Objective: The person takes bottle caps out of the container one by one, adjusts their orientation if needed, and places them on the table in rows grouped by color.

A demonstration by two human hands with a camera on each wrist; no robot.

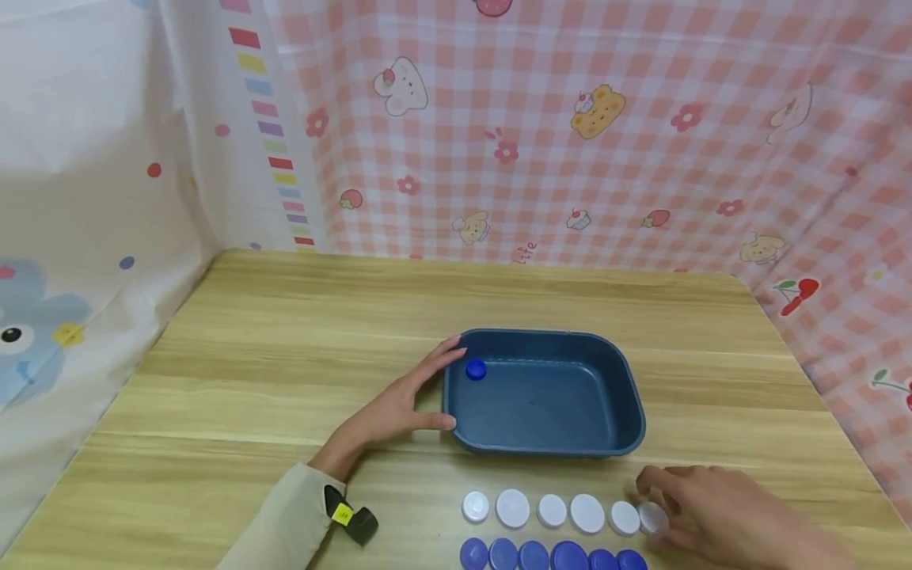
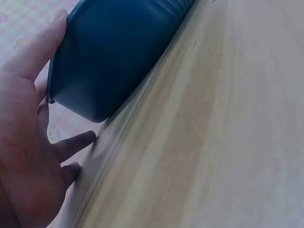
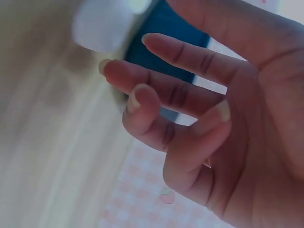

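Observation:
My left hand (image 1: 392, 408) rests against the left end of a dark blue plastic bin (image 1: 630, 396), thumb at the front corner and straight fingers at the back corner. In the left wrist view, two lower fingers stretch below the bin's wall. One blue bottle cap (image 1: 476, 370) lies inside the bin at its left. My right hand (image 1: 727, 507) is at the right end of a row of white bottle caps (image 1: 587, 514), index finger and thumb on either side of the last white cap (image 1: 651, 518). The right wrist view shows its fingers loosely bent, with blurred white caps beyond the fingertips.
Nearer me than the white row, a row of several blue bottle caps (image 1: 570, 556) runs along the bottom of the head view. Everything stands on a wood-grain table (image 1: 285, 340). Patterned cloth (image 1: 541, 158) hangs behind the table and at both sides.

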